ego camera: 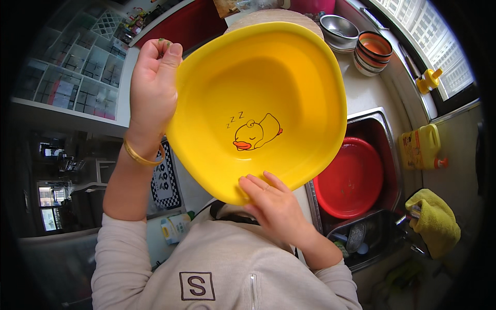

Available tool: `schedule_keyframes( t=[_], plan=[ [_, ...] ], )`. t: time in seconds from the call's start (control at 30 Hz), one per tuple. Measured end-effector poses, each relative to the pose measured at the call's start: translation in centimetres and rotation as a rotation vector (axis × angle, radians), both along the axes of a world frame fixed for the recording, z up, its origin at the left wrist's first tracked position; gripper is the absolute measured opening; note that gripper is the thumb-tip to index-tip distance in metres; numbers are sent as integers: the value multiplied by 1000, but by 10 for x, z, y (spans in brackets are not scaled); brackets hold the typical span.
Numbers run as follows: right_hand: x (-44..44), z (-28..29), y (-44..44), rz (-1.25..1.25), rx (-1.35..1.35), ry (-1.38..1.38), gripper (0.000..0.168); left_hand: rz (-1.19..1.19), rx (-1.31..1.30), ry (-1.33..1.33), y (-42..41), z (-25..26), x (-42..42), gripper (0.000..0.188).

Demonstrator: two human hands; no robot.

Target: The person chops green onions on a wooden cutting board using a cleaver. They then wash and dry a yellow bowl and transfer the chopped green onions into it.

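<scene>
A yellow plastic basin (255, 85) is held up in front of me and tilted so that its inside faces me. A sleeping cartoon duck is printed on its bottom. My left hand (157, 77) grips the rim at the upper left, with small green bits stuck to its fingers. At the near rim is my right hand (275, 205); its fingers lie over the edge onto the inner wall and its thumb is at the outer side. The basin hides part of a round wooden board (271, 16) behind it.
To the right, a red basin (348, 178) sits in the metal sink (391, 143), beside a dark smaller compartment. Stacked bowls (374, 54) and a steel bowl (339, 31) stand farther back. A yellow-green cloth (438, 221) hangs over the faucet, near a yellow jug (420, 147).
</scene>
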State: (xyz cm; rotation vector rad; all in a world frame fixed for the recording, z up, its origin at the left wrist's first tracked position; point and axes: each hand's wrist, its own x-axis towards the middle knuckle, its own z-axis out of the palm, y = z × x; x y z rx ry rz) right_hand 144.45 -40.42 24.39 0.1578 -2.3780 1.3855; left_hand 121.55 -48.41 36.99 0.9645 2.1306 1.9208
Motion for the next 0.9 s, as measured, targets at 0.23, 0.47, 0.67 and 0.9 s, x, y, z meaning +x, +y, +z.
schedule_keyframes(
  t=[0.23,0.47,0.67,0.9],
  plan=[
    [0,-8,-6,-153,201,296,24,74,55,-107,-9,-28,-30,11],
    [-6,-11,-20,-533,-477,301,11,43,105,-158,-31,-38,-83,12],
    [-51,-27,-11,-1053,-832,384,3,288,129,-99,-140,-61,-197,16],
    [-184,-46,-51,-915,-933,283,6,561,118,-119,-274,-123,-301,18]
  ],
)
